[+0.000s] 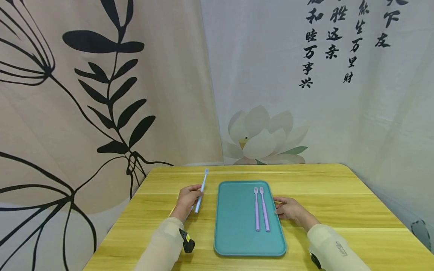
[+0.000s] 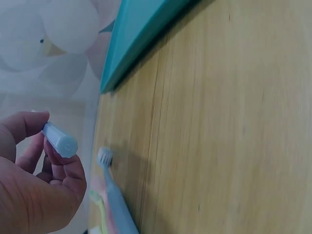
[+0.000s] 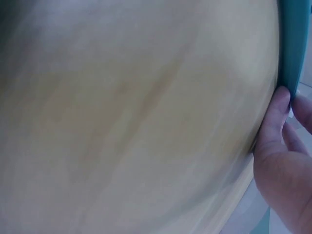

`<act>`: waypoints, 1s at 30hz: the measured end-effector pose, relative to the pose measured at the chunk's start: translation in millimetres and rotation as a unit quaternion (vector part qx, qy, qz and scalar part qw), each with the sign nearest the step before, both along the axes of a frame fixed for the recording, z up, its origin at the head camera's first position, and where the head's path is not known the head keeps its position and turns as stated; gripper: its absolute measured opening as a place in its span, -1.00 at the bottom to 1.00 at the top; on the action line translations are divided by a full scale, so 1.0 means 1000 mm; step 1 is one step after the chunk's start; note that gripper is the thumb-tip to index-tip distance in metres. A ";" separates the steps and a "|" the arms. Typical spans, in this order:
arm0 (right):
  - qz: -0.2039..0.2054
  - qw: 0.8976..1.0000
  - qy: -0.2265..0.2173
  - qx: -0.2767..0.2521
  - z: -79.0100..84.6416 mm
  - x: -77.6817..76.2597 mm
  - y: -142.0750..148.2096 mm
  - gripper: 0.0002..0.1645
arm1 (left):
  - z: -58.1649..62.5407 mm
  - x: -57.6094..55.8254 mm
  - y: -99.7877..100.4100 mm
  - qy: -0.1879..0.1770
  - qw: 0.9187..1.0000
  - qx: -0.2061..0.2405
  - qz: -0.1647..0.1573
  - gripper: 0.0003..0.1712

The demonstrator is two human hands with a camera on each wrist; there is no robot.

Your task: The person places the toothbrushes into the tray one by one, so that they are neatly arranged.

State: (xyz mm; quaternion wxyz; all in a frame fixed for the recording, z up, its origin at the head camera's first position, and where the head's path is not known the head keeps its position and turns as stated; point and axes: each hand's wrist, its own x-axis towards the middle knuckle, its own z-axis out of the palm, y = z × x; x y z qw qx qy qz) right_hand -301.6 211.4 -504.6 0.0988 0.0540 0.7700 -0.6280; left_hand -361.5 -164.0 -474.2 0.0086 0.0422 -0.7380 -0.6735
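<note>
My left hand (image 1: 188, 197) pinches a light blue toothbrush (image 1: 198, 204) left of the teal tray (image 1: 234, 218), with its bristle head pointing to the far side. In the left wrist view the toothbrush's handle end (image 2: 66, 145) faces the camera between thumb and fingers. Two purple toothbrushes, a left one (image 1: 256, 210) and a right one (image 1: 264, 210), lie side by side on the tray, heads away from me. At the tray's right edge, my right hand (image 1: 289, 210) holds the rim between thumb and fingers, seen close up in the right wrist view.
Below the left hand, a blue-grey toothbrush (image 2: 117, 200) lies on the wooden table (image 1: 305, 180), beside a green one (image 2: 101, 209) and a pink one, partly hidden. A printed curtain (image 1: 176, 94) hangs behind the table's far edge.
</note>
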 end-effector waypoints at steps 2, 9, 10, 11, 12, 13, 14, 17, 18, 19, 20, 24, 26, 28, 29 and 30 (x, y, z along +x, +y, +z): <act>0.000 1.000 0.001 0.000 0.000 0.000 0.000 -0.29 | -0.001 0.001 0.005 0.002 1.000 0.000 0.001 -0.62; 0.000 1.000 -0.001 0.001 0.000 0.000 0.000 -0.29 | -0.003 0.004 0.022 0.009 1.000 0.000 -0.009 -0.62; 0.001 1.000 0.000 0.003 0.000 0.000 0.000 -0.29 | -0.004 0.004 0.024 0.010 1.000 0.002 -0.012 -0.63; 0.001 1.000 -0.001 0.004 0.000 0.000 0.000 -0.29 | -0.004 0.004 0.027 0.010 1.000 0.005 -0.014 -0.63; 0.001 1.000 -0.001 0.003 0.000 0.000 0.000 -0.29 | -0.005 0.004 0.029 0.008 1.000 0.008 -0.016 -0.63; 0.003 1.000 -0.001 0.005 0.000 0.001 0.000 -0.28 | -0.006 0.004 0.031 0.007 1.000 0.012 -0.017 -0.63; 0.005 1.000 0.000 0.007 0.001 0.001 0.001 -0.28 | -0.006 0.005 0.034 0.005 1.000 0.014 -0.018 -0.63; 0.010 1.000 0.000 0.008 0.001 0.001 0.001 -0.28 | -0.005 0.006 0.042 -0.001 1.000 0.019 -0.016 -0.63; 0.010 1.000 0.000 0.008 0.001 0.001 0.001 -0.28 | -0.005 0.007 0.044 -0.003 1.000 0.021 -0.017 -0.63; 0.009 1.000 -0.001 0.009 0.001 0.001 0.000 -0.28 | -0.005 0.008 0.047 -0.005 1.000 0.021 -0.018 -0.63; 0.007 1.000 -0.002 0.007 0.001 0.001 0.000 -0.28 | -0.004 0.009 0.050 -0.007 1.000 0.022 -0.021 -0.62; 0.003 1.000 -0.003 0.009 0.000 0.000 0.001 -0.29 | -0.004 0.014 0.060 -0.013 0.999 0.025 -0.031 -0.61; 0.003 1.000 -0.002 0.011 0.000 0.000 0.001 -0.29 | -0.003 0.016 0.065 -0.018 0.999 0.023 -0.031 -0.60; 0.004 1.000 -0.001 0.014 0.000 0.000 0.001 -0.29 | -0.003 0.018 0.070 -0.021 0.999 0.021 -0.028 -0.61; 0.004 1.000 0.000 0.014 0.000 0.000 0.001 -0.29 | -0.003 0.019 0.073 -0.022 0.999 0.021 -0.026 -0.61; 0.003 1.000 0.000 0.014 0.001 0.000 0.001 -0.29 | -0.003 0.020 0.076 -0.023 0.999 0.021 -0.025 -0.61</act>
